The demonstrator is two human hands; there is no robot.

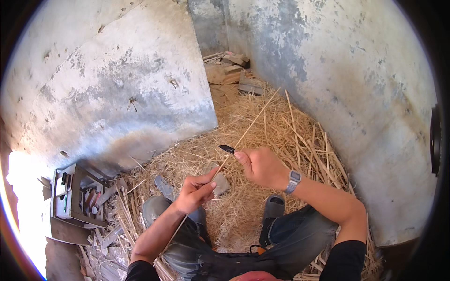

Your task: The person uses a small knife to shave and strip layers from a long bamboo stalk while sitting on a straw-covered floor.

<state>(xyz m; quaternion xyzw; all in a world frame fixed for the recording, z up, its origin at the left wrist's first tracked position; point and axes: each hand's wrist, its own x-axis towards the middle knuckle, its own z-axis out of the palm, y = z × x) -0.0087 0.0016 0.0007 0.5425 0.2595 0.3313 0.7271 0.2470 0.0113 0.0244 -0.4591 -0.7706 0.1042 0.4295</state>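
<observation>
While hands (193, 192) (258, 166) hold knife (226, 149) and stick (253, 123), shavings (240, 199) lie between peeling walls (159, 89) (370, 122).

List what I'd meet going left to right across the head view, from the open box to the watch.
Open box → left hand → knife blade → right hand → watch on the right wrist.

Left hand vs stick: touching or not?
Touching. The head view shows the left hand gripping the stick between thumb and fingers, with the stick showing beyond both sides of the grip.
</observation>
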